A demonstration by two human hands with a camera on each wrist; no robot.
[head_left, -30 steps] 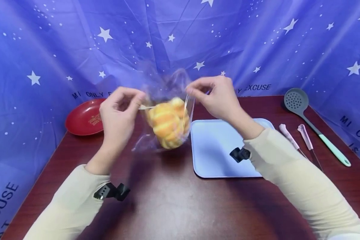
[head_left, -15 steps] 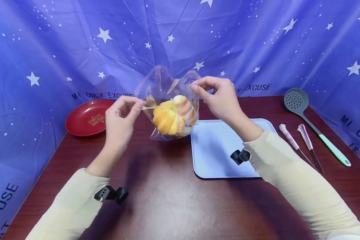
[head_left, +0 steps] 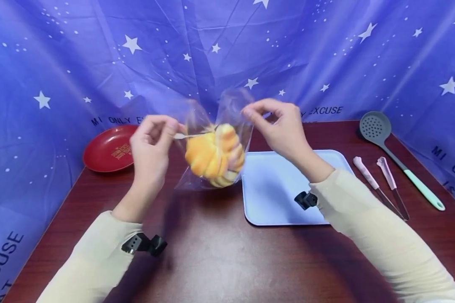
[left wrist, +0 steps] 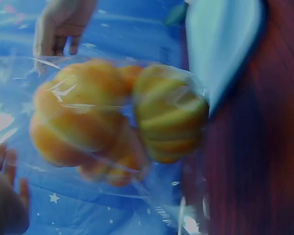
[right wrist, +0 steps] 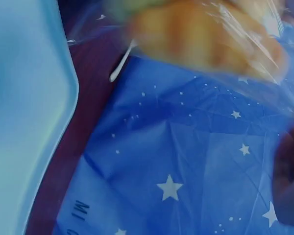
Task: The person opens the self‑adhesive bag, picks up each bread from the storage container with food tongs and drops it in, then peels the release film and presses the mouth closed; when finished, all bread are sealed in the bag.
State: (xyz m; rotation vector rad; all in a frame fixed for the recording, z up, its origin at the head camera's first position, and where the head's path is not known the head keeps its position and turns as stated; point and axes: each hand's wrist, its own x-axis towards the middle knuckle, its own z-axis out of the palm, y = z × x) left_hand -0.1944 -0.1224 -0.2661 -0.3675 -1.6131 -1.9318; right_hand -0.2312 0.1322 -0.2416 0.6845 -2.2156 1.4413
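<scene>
A clear plastic bag (head_left: 235, 103) hangs between both hands above the table. Inside it are several orange-yellow, ridged bread buns (head_left: 204, 155), blurred by motion; in the left wrist view one bun (left wrist: 171, 112) sits apart from the clump. My left hand (head_left: 149, 145) pinches the bag's left edge between thumb and index finger. A thin white strip (head_left: 186, 136) sticks out beside those fingertips, across the bag. The right hand (head_left: 278, 124) pinches the bag's upper right edge. At the right wrist view's border, this hand (right wrist: 291, 181) shows only partly.
A light blue tray (head_left: 277, 202) lies under the right forearm. The red oval plate (head_left: 108, 153) stands at the back left. Two pink-handled knives (head_left: 365, 172) and a grey skimmer with a mint handle (head_left: 375, 128) lie on the right. A blue starry curtain (head_left: 227, 38) surrounds the table.
The bag swings and shifts, its bottom rising and then dropping, while the buns turn inside. Both hands keep their pinch; the right hand has moved slightly right, and the bag's mouth has changed shape.
</scene>
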